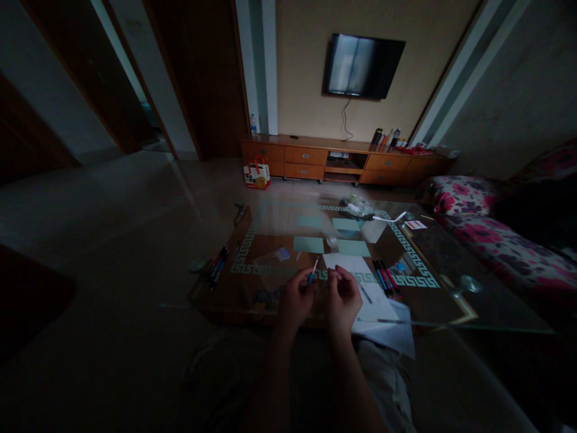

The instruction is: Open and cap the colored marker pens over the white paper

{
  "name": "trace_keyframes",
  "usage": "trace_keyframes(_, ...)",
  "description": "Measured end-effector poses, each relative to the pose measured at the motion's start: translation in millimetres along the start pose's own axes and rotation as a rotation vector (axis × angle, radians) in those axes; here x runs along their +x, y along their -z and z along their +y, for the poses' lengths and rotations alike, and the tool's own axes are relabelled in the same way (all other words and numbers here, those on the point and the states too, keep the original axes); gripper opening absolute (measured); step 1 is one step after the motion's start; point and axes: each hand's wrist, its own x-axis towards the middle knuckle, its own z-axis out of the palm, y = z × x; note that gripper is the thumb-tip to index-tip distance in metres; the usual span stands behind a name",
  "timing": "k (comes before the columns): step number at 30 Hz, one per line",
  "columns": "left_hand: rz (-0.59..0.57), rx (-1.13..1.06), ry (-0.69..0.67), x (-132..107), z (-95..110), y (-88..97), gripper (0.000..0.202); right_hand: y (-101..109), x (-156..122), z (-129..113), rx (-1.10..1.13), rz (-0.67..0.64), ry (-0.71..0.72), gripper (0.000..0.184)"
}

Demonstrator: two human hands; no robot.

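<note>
My left hand is closed around a blue pen, whose thin pale upper end points up and away from me. Beside it, my right hand is pinched, fingertips together; whatever they hold is too small and dark to name. Both hands are above the near edge of a glass table. Under and beyond my right hand lies a white sheet of paper with a dark slim pen on it. Several blue, red and black pens lie to the right, and another group of pens lies to the left.
A crumpled clear plastic bag, a small white roundish object and a red-and-white card lie farther back on the table. A floral sofa stands right. Beyond are a wooden cabinet and a carrier bag.
</note>
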Motion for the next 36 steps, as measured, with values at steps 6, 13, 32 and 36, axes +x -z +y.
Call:
trace_keyframes(6,-0.124,0.11,-0.092,-3.0,-0.3,-0.2,0.045,2.6,1.4,2.5,0.021,0.107,0.029,0.031)
trace_keyframes(13,-0.169,0.161,-0.14,-4.1,0.4,-0.3,0.047,3.8,4.0,4.9,0.022,0.167,0.03,0.033)
trace_keyframes(32,-0.167,0.12,-0.177,-4.6,5.9,-0.7,0.05,6.3,3.1,4.0,0.005,0.095,0.043,0.034)
trace_keyframes(36,-0.148,0.139,-0.195,-4.5,4.3,-0.9,0.051,6.3,3.6,4.4,-0.018,0.084,0.037,0.036)
